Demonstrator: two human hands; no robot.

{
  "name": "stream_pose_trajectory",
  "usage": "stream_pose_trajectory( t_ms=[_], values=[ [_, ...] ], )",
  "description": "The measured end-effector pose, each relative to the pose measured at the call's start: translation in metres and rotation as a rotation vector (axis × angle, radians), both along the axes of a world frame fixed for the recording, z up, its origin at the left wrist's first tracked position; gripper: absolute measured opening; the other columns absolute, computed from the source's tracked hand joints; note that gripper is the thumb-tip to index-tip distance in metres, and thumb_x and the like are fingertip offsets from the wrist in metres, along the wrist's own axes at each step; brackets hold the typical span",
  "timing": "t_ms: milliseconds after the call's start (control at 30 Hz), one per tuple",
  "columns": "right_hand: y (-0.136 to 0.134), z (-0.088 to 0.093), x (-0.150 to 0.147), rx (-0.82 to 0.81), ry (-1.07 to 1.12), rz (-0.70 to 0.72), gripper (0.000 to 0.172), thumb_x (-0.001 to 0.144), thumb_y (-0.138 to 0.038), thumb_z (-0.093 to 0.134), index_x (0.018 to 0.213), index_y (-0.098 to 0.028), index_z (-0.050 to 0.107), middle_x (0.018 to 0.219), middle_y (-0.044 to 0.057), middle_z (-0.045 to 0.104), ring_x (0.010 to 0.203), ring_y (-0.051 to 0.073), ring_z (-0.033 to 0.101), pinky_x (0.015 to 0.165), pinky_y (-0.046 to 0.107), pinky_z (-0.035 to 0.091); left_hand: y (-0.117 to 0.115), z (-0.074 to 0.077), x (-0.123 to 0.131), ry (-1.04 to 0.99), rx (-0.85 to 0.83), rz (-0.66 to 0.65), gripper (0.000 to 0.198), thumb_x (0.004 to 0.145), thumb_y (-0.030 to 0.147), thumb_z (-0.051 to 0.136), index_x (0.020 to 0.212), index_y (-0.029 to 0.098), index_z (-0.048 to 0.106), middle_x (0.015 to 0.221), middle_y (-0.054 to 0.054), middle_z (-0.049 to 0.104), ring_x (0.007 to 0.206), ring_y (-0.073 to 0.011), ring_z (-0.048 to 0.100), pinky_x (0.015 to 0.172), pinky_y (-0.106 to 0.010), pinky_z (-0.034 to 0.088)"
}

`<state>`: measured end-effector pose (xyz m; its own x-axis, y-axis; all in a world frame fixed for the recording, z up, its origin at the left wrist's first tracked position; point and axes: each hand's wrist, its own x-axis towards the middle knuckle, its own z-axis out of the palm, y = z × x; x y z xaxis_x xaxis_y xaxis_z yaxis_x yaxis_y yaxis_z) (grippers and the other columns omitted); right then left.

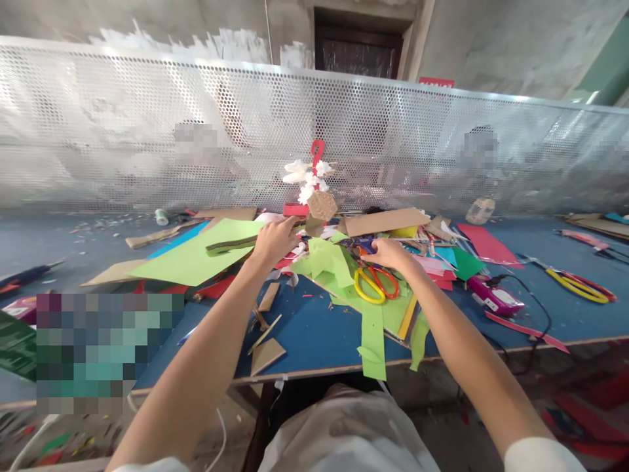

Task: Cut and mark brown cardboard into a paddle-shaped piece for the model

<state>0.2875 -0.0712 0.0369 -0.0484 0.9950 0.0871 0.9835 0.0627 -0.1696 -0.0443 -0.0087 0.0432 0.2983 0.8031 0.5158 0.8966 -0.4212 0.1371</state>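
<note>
On the blue worktable (314, 328), the left hand (276, 240) rests with bent fingers on a light-green paper sheet (196, 255), its grip unclear, while the right hand (392, 253) clamps a small blue object (362, 246) just beyond yellow-and-orange scissors (376, 285)

Both bare arms outstretched forward, left hand (275, 239) and right hand (390, 252) knuckles-up, apart

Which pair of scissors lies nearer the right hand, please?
The yellow-and-red-handled scissors on the green paper beside the right hand; the other pair lies far right.
</note>
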Motion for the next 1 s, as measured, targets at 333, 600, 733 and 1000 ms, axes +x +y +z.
stream_pose_trajectory(
  t_ms=[333,600,733,1000],
  values=[
    [-0.008,0.007,0.000,0.027,0.064,-0.016,0.029,0.088,-0.044,0.083,0.099,-0.022,0.067,0.095,0.008,0.078,0.080,0.023,0.069,0.066,0.030,0.039,0.001,-0.001,-0.001,-0.007,-0.003,0.000,0.051,0.095,0.035,0.061,0.145,0.026,0.069,0.129,-0.015,0.080,0.110,-0.0352,0.076,0.092,-0.045,0.058],
    [-0.039,0.023,-0.054,0.170,0.086,0.344,0.022,0.102,-0.042,0.069,0.109,-0.021,0.073,0.108,0.009,0.080,0.091,0.025,0.073,0.077,0.035,0.049,0.003,-0.004,-0.002,0.005,0.007,0.029,0.049,0.096,0.037,0.063,0.143,0.026,0.069,0.129,-0.014,0.079,0.112,-0.0361,0.076,0.092,-0.044,0.058],
    [-0.048,0.024,-0.106,0.138,-0.046,0.580,0.033,0.105,-0.046,0.066,0.121,-0.018,0.074,0.127,0.015,0.079,0.112,0.033,0.073,0.089,0.043,0.055,0.003,-0.005,-0.001,0.002,0.008,0.031,0.047,0.097,0.039,0.062,0.142,0.025,0.070,0.130,-0.014,0.079,0.112,-0.0355,0.076,0.092,-0.044,0.058],
    [-0.017,-0.008,-0.162,0.216,-0.326,0.640,0.035,0.104,-0.031,0.068,0.130,-0.008,0.072,0.125,0.021,0.079,0.130,0.037,0.067,0.098,0.044,0.057,-0.002,-0.002,0.001,0.011,0.009,0.038,0.044,0.098,0.035,0.061,0.140,0.025,0.070,0.128,-0.013,0.080,0.111,-0.0348,0.077,0.090,-0.042,0.057]
  ],
)
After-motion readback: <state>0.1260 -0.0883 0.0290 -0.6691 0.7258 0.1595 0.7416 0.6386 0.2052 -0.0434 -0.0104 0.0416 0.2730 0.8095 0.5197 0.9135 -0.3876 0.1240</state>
